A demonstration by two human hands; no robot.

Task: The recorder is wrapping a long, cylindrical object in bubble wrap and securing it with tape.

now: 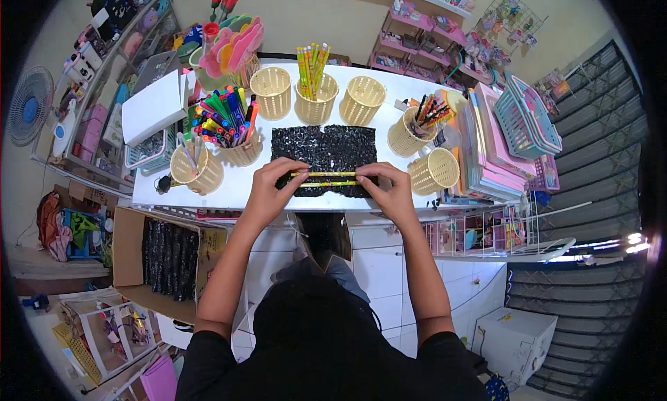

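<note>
A sheet of black bubble wrap point(324, 147) lies flat on the white table point(250, 192) before me. Across its near half run two patterned yellow-green pencils, the upper pencil point(331, 174) and the lower pencil point(331, 184), side by side with a small gap. My left hand point(271, 190) grips their left ends, forefinger at the upper one and thumb at the lower. At the right ends, my right hand point(391, 190) pinches the pair the same way. Fingertips hide the pencils' very ends.
Similar pencils point(311, 70) stand in a woven basket point(316, 107) between two other baskets. Colored markers point(229, 114) fill a basket at left. Stacked books point(495, 146) and a blue plastic basket point(523, 120) rise at right. A cardboard box point(129, 245) holds black bubble wrap below left.
</note>
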